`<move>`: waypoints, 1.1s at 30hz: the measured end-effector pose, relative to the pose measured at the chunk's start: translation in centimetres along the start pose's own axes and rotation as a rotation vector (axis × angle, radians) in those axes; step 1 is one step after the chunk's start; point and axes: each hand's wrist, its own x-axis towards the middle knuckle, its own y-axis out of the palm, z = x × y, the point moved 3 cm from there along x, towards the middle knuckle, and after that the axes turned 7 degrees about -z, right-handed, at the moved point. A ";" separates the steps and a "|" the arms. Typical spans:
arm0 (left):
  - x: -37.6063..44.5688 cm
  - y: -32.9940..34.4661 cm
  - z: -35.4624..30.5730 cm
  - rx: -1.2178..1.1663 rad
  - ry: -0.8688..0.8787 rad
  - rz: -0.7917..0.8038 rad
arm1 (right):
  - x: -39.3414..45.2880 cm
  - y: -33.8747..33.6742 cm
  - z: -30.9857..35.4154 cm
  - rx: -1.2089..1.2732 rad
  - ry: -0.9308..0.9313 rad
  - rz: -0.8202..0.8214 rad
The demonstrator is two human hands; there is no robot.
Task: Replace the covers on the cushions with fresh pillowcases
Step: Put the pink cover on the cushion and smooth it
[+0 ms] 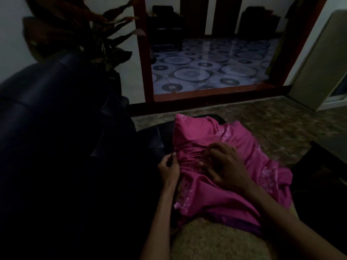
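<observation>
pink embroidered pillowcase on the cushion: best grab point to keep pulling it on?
Probably the bunched ridge of the pink embroidered pillowcase, at its two side edges, coming from the near side. The gathers there give folds to pinch; the left hand already pinches the left edge, the right hand the middle.

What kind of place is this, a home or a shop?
Most likely a home living room, dimly lit: a dark leather sofa at the left, a leafy houseplant beside it, carpet on the floor, and a doorway to a tiled room.

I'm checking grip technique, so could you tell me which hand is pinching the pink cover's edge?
The left hand pinches the pink cover at its edge; the right hand grips the bunched middle.
</observation>
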 end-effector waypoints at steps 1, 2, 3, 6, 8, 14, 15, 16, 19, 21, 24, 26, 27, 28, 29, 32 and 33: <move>-0.2 0.1 -0.1 -0.011 0.009 0.024 | 0.0 -0.3 -0.2 0.031 0.046 -0.027; -0.3 0.3 -0.6 -0.023 0.025 0.051 | 0.0 -0.8 -0.6 0.073 0.100 -0.064; -0.5 0.7 -1.4 -0.042 0.049 0.075 | 0.0 -1.4 -1.0 0.122 0.160 -0.109; -2.6 2.5 -5.1 -0.074 0.184 0.191 | 0.7 -4.2 -2.3 0.320 0.383 -0.280; -4.9 4.0 -7.5 -0.095 0.280 0.304 | 1.3 -6.7 -3.1 0.424 0.519 -0.421; -9.1 8.2 -11.1 -0.085 0.605 0.624 | -1.9 -11.7 -4.6 0.424 0.740 -0.752; -9.5 8.9 -11.3 -0.060 0.662 0.632 | -2.9 -11.8 -4.7 0.399 0.757 -0.777; -9.7 9.5 -11.3 -0.043 0.706 0.617 | -3.7 -11.6 -4.7 0.389 0.773 -0.803; -9.8 10.8 -11.5 -0.094 0.643 0.582 | -4.6 -11.3 -3.7 0.398 0.739 -0.866; -9.1 10.9 -11.7 -0.182 0.527 0.643 | -4.6 -11.2 -3.3 0.268 0.611 -0.842; -7.8 11.2 -12.4 -0.116 0.598 0.804 | -4.6 -11.1 -4.0 0.179 0.564 -0.782; -6.9 11.5 -12.5 -0.043 0.639 0.860 | -4.8 -11.1 -4.5 0.242 0.605 -0.779; -6.4 11.8 -12.4 -0.020 0.651 0.860 | -4.8 -11.0 -4.8 0.289 0.630 -0.792; -6.4 12.1 -12.5 -0.009 0.653 0.843 | -4.8 -10.9 -5.2 0.333 0.666 -0.816; -6.5 12.3 -12.2 -0.019 0.634 0.801 | -4.9 -10.8 -5.8 0.370 0.719 -0.846; -7.6 12.8 -10.5 -0.109 0.524 0.582 | -5.1 -10.2 -7.4 0.389 0.904 -0.895; -7.9 13.1 -9.7 -0.130 0.487 0.511 | -5.2 -9.8 -7.8 0.388 0.939 -0.870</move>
